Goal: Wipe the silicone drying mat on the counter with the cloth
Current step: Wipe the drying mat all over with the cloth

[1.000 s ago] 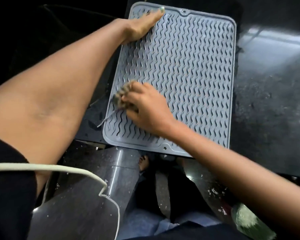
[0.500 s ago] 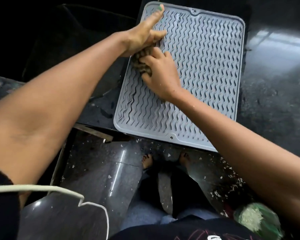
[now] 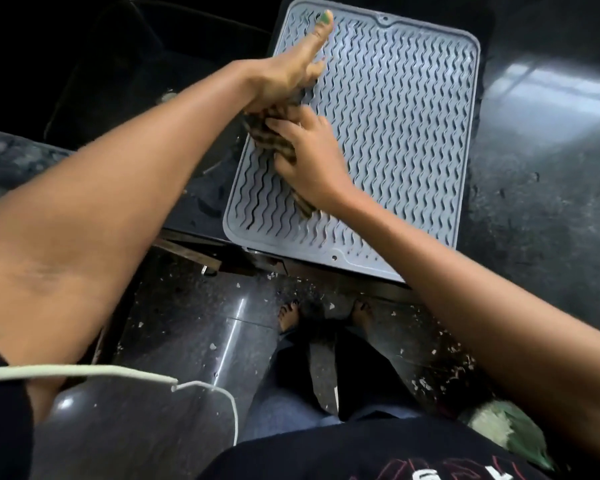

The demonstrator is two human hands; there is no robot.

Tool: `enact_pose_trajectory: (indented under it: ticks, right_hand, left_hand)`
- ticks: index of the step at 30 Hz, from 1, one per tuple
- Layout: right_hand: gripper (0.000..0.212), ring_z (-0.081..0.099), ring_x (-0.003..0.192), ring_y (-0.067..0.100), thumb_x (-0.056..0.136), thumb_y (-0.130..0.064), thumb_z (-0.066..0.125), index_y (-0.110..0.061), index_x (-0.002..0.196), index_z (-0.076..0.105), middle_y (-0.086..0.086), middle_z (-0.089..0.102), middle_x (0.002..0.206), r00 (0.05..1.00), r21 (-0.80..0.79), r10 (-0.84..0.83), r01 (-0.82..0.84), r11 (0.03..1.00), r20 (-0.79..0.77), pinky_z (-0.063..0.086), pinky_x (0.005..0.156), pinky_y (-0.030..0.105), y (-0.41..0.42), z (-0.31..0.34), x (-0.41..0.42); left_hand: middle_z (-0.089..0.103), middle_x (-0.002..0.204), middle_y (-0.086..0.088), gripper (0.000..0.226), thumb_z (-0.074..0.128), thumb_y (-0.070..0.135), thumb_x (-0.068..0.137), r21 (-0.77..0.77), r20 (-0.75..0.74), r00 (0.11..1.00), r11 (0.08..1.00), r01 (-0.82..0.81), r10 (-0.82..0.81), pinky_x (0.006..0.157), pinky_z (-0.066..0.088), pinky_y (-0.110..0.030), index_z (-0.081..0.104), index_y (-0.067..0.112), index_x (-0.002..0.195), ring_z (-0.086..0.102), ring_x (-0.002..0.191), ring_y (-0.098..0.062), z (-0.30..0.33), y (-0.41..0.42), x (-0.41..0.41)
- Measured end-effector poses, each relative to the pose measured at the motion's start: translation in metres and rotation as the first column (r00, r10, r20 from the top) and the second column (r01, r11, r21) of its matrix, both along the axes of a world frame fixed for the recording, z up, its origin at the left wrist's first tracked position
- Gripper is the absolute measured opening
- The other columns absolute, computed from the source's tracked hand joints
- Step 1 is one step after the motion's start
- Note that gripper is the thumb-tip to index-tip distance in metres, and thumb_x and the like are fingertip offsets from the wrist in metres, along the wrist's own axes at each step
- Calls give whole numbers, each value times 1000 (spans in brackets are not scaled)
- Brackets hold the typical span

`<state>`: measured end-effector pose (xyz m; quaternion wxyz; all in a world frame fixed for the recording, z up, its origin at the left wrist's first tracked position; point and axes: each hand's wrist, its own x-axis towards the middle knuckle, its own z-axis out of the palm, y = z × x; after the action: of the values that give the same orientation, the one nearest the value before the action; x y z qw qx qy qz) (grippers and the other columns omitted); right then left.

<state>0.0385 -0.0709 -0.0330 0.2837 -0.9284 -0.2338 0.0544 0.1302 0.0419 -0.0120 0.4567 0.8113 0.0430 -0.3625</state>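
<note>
The grey silicone drying mat (image 3: 395, 133) with wavy ridges lies on the black counter (image 3: 534, 185), its near edge at the counter's front. My left hand (image 3: 284, 74) rests on the mat's far left part, one finger with a green nail stretched toward the far edge. My right hand (image 3: 312, 161) grips the dark striped cloth (image 3: 274, 133) and presses it on the left side of the mat. The cloth's far end lies right against my left hand. Most of the cloth is hidden under my right hand.
A dark sink basin (image 3: 136, 64) lies left of the mat. Below the counter edge is a speckled floor with my bare feet (image 3: 288, 317). A white cable (image 3: 118, 370) crosses the lower left. A green and white object (image 3: 499, 427) sits at the lower right.
My right hand slid the cloth from the mat's near left part up to my left hand, then drew back slightly toward me. My left hand stayed at the far left.
</note>
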Motion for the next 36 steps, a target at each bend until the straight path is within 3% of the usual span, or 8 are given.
enact_pose_trajectory:
  ticks: [3,13,17,20,26,29,32,36]
  right_hand:
    - [47,43,111,31,83,-23,56,-18,130,53,7,46,133,994,-181,81,-67,981,74,42,94,41,8,-7,1]
    - [36,54,91,23,78,-17,67,-11,114,66,9,60,107,904,69,398,-392,917,-155,40,81,30,-29,5,-92]
    - [35,52,78,2,81,-8,61,-17,114,65,0,58,100,929,328,201,-93,940,-311,46,68,16,-65,20,-56]
    - [42,50,104,17,82,-12,64,-16,124,59,3,56,120,989,40,-54,60,997,-134,45,95,32,-93,14,-35]
    - [37,55,96,23,73,-16,72,-13,110,68,6,64,106,962,22,239,-238,971,-131,40,87,29,-111,5,-92]
    - [34,59,91,21,72,-11,67,-15,106,71,5,64,100,920,106,277,-257,961,-278,46,82,30,-127,11,-95]
    - [32,64,83,9,77,-2,61,-23,98,72,-4,70,92,840,326,172,6,945,-515,50,70,22,-148,29,-71]
    - [27,67,80,11,88,-7,51,-23,103,68,-3,73,93,734,605,97,468,644,-672,54,67,22,-162,60,-30]
  left_hand:
    - [5,161,5,99,-4,87,70,50,0,1000,999,5,-5,118,-6,-54,9,33,152,2,149,-18,-5,0,-6]
    - [6,160,11,82,-9,76,82,88,98,995,996,3,-12,114,-10,-57,0,35,152,-4,149,-20,-9,-9,-15]
    - [-1,162,5,74,-1,68,91,219,230,971,975,19,-71,117,-8,-48,1,29,153,-5,149,-18,-15,-20,-26]
    - [-12,161,-3,71,2,59,97,462,357,897,884,72,-259,119,-7,-42,-7,15,153,-10,149,-18,-30,-26,-35]
    - [-16,160,-6,76,7,61,96,586,395,851,809,57,-346,118,-8,-40,-12,13,152,-12,148,-20,-42,-28,-40]
    - [-6,162,-8,71,9,56,98,446,344,920,895,14,-186,121,-2,-43,1,13,153,-4,149,-23,-14,-43,-44]
    - [52,142,-4,64,20,55,100,-26,292,940,984,-174,174,110,33,-37,50,14,137,48,132,-18,19,-60,-62]
    - [69,118,-2,76,30,72,85,-226,128,971,960,-169,201,111,32,-45,58,16,127,68,103,-15,46,-75,-94]
